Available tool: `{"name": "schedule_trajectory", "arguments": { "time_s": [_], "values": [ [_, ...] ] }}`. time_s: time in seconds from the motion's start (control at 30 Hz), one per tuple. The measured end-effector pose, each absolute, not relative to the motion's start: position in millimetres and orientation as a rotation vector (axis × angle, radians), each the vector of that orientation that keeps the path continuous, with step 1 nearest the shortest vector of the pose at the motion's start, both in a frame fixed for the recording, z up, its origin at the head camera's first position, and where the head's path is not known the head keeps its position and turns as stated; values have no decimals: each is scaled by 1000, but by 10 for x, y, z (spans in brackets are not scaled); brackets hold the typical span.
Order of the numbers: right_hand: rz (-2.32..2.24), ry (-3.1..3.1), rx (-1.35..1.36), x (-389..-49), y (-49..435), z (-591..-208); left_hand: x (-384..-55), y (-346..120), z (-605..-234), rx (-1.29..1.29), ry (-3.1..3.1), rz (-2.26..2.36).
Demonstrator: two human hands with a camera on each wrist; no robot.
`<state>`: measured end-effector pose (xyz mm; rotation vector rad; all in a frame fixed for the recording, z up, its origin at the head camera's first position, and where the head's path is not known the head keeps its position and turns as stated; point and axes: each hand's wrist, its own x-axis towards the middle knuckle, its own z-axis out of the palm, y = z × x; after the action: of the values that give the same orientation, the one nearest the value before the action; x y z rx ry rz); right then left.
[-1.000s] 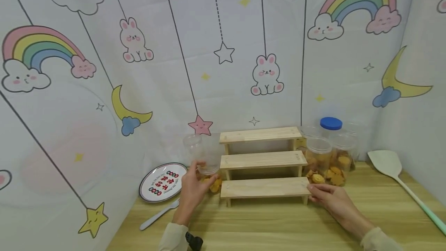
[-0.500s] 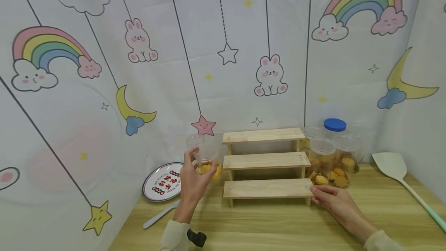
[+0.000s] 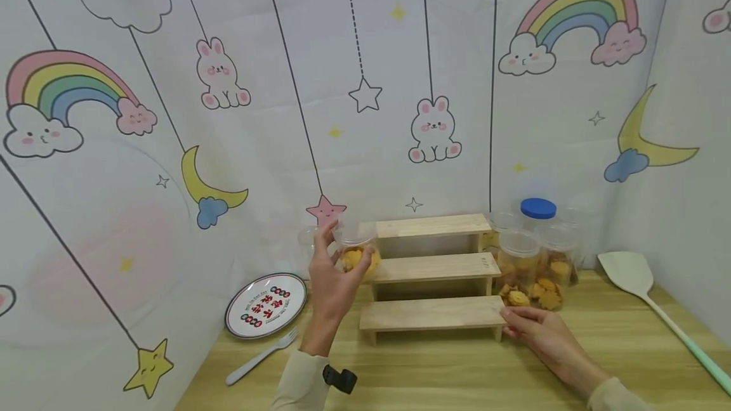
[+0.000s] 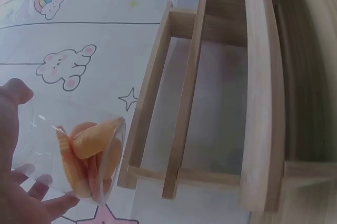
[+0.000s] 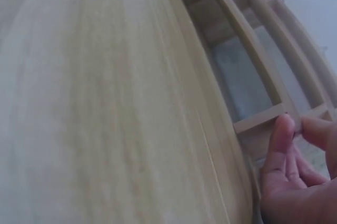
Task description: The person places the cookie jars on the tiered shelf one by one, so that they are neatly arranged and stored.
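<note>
- The left hand (image 3: 335,284) grips a clear jar of cookies (image 3: 355,260), fingers and thumb curled round it.
- That jar is up off the table (image 3: 411,379), by the left end of the 3-step wooden shelf (image 3: 431,266).
- The right hand (image 3: 539,335) pinches the right end of the lowest step (image 3: 428,314).
- More jars (image 3: 516,265) stand just right of the shelf, 1 blue lid (image 3: 538,208) among them.
- A plate (image 3: 238,317) and fork (image 3: 259,358) sit left, a spatula (image 3: 628,271) right.

The head camera looks forward and down on a wooden rack (image 3: 436,267), which both wrist views share from close by and turned askew, the left facing it past a jar (image 4: 73,153), the right over the tabletop (image 5: 116,103) from the rack's right end.
</note>
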<state>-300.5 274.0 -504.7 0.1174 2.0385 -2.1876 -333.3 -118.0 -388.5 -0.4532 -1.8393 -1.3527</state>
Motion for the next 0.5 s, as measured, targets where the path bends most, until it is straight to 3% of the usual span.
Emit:
{"name": "schedule_trajectory", "arguments": {
  "time_s": [0.5],
  "values": [
    [-2187,2111,123,-3026,2724,-5091,-3934,-422,-3609,-450,-1808,-1599]
  ]
}}
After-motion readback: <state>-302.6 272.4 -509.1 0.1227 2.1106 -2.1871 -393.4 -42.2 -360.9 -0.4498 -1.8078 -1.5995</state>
